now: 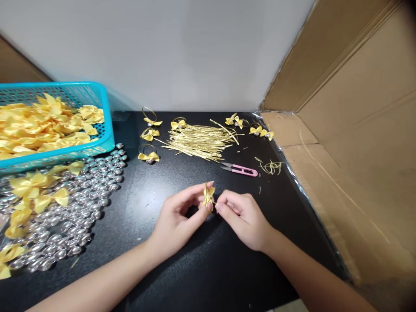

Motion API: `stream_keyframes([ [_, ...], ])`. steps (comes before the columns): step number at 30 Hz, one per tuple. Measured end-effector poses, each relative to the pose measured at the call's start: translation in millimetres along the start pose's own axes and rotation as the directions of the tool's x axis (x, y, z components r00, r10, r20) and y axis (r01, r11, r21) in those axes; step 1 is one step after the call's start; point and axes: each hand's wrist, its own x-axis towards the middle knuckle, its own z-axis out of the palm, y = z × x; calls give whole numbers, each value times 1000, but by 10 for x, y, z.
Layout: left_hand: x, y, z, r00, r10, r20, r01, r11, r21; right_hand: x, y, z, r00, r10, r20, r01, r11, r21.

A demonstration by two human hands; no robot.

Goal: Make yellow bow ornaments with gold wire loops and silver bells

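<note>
Both my hands meet over the black table [182, 268] near its middle. My left hand [177, 221] pinches a small yellow ribbon bow [209, 196] with a gold wire loop on it, thumb and forefinger closed on it. My right hand [243, 216] is closed on the same bow from the right, its fingertips at the wire. Behind the hands lies a pile of gold wire ties [201, 141]. Pink thread snips [242, 170] lie just right of that pile, apart from my hands.
A teal basket [104, 138] of yellow bows stands at the back left. Silver beads [84, 203] with loose bows on them spread along the left. Several finished bows with wire rings [148, 156] lie at the back. An open cardboard box [354, 173] lines the right side.
</note>
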Motion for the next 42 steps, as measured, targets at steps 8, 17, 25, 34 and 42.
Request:
stream_keyframes([
  [8,-11,33,28,998,-38,52,46,986,-158,-6,-8,4,992,-55,-118,51,998,-32],
  [17,-4,35,29,996,-52,67,60,992,-115,105,83,-141,837,-346,-424,47,817,-574],
  [25,2,-4,13,997,-21,77,20,1000,17,262,338,-259,887,-175,-426,-249,596,-763],
  [34,17,1,33,997,-21,71,20,1000,23,262,286,-219,884,-157,-441,-294,546,-784],
  [42,8,7,40,996,79,38,-83,991,104,70,110,-314,872,-154,-464,-107,867,-487],
])
